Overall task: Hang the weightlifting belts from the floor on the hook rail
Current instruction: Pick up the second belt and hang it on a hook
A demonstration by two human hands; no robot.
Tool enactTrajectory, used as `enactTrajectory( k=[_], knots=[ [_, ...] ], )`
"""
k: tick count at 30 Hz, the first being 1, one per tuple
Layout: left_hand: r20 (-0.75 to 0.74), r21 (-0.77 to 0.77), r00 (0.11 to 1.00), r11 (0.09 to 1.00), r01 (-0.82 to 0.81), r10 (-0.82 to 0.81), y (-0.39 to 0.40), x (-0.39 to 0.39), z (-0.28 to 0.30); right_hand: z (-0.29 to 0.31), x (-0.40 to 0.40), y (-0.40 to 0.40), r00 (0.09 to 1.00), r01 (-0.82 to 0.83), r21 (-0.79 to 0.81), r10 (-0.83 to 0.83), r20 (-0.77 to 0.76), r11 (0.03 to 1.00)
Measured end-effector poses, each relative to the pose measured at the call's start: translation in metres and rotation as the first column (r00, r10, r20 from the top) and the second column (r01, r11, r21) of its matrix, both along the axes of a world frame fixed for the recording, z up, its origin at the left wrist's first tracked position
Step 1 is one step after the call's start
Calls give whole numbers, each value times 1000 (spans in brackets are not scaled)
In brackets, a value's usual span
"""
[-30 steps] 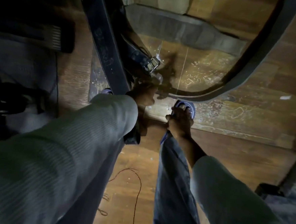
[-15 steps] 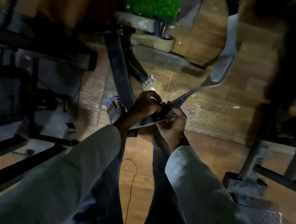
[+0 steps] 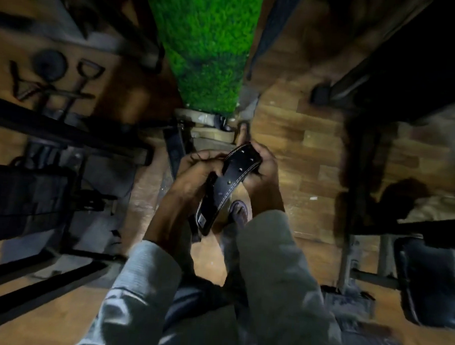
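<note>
Head view looks steeply down at a dim wooden floor [image 3: 316,157] crowded with dark gym equipment frames [image 3: 48,133] at the left and right, and a tall panel of green artificial turf [image 3: 205,49] rising at the far centre. No hook rail can be made out anywhere in the frame, so nothing shows a belt already hung; a dark strap [image 3: 274,22] runs down the right edge of the turf, but whether it hangs from a hook cannot be told. At the foot of the turf, on the far floor, lie a tan belt [image 3: 198,117] and a dark belt [image 3: 175,147] just beside it, both still waiting to be picked up. Near the centre, lifted clear of the floor above the person's feet, is the black belt [image 3: 230,180] with pale stitching and small studs, its far end bent over. The left hand [image 3: 194,175] has its fingers curled closed around the belt's left edge, and the right hand [image 3: 264,167] cups the bent far end with fingers wrapped on it. My reading is that the task is at an early to middle point: one belt is gathered in both hands but not hung, and at least two remain on the floor.
</note>
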State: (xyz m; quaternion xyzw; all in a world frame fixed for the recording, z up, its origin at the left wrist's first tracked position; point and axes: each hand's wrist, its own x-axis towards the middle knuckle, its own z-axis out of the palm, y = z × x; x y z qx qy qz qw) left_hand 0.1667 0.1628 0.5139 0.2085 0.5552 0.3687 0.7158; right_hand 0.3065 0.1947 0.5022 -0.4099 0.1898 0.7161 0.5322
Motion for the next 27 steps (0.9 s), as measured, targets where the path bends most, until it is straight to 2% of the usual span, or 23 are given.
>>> enactTrajectory(
  k=[1, 3, 7, 9, 13, 17, 20, 24, 26, 27],
  knots=[
    [8, 7, 1000, 1000, 17, -17, -1, -1, 18, 15, 3, -1, 995, 63, -4, -63, -83, 998],
    [53, 6, 995, 997, 83, -84, -4, -6, 41, 48, 8, 1, 987, 112, 13, -110, -114, 994],
    [206, -100, 913, 920, 378, -353, 9, -26, 87, 110, 10, 5, 996, -57, 224, 70, -50, 973],
    [274, -74, 888, 913, 402, -369, 26, -34, 112, 145, 5, 15, 984, -175, 321, 174, 31, 931],
    [256, -76, 925, 948, 310, -282, 65, -50, 163, 222, 0, 34, 925, -380, 542, 307, 223, 750],
    [190, 17, 924, 943, 334, -331, 83, -58, 214, 283, 5, 38, 871, -489, 718, 323, 371, 496],
    [233, 111, 924, 952, 286, -304, 87, -52, 249, 307, 0, 31, 755, -655, 701, 283, 592, 281],
    [436, 170, 871, 971, 166, -225, 75, -43, 287, 320, 3, 16, 538, -840, 537, 239, 808, 74],
    [416, 184, 885, 972, 144, -209, 74, -41, 292, 332, 7, 10, 399, -909, 415, 214, 892, -35],
    [396, 198, 897, 972, 123, -194, 75, -41, 293, 336, 8, 10, 344, -931, 362, 201, 917, -58]
  ],
)
